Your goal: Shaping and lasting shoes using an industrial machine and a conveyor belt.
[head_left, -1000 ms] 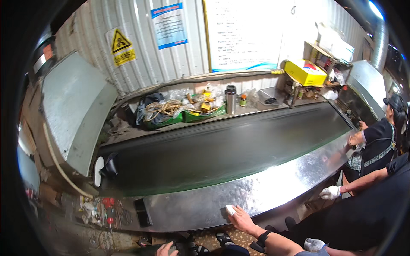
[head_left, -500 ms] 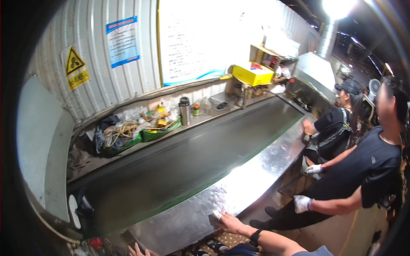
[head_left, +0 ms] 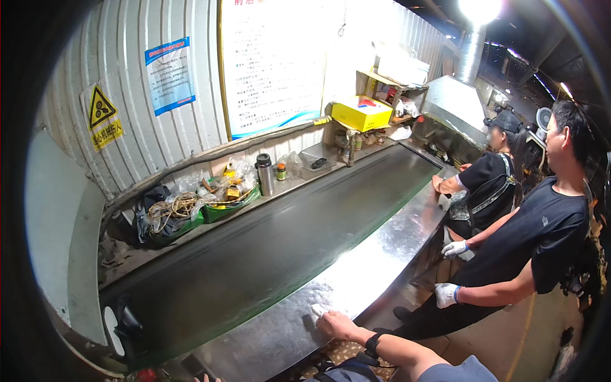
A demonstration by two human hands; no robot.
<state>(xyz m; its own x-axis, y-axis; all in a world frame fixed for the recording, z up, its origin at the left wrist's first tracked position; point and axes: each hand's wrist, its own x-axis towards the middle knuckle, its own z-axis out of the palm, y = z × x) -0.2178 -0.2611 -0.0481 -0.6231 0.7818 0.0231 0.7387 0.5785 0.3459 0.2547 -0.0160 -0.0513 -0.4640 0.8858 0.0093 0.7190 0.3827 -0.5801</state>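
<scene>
My right hand point(head_left: 337, 325) is closed on a small white wad, apparently a cloth point(head_left: 317, 310), at the shiny metal ledge point(head_left: 267, 347). Its fingers cover part of the wad, and a dark band circles the wrist. Only the fingertips of my left hand point(head_left: 205, 379) show at the bottom edge; they are apart, with nothing visible in them. Beyond the ledge runs a long dark conveyor belt point(head_left: 254, 254) with a green edge.
Behind the belt, a shelf bears green containers point(head_left: 232, 207) of rope and bags, a steel flask point(head_left: 265, 175) and a clear tray point(head_left: 318, 158). A yellow box point(head_left: 361, 114) stands farther right. Two people in black point(head_left: 541, 223) are by the ledge; one wears white gloves.
The view has shifted, and my left hand has mostly dropped out of it. My right hand stays at the ledge with the white cloth. The far person's arms have moved.
</scene>
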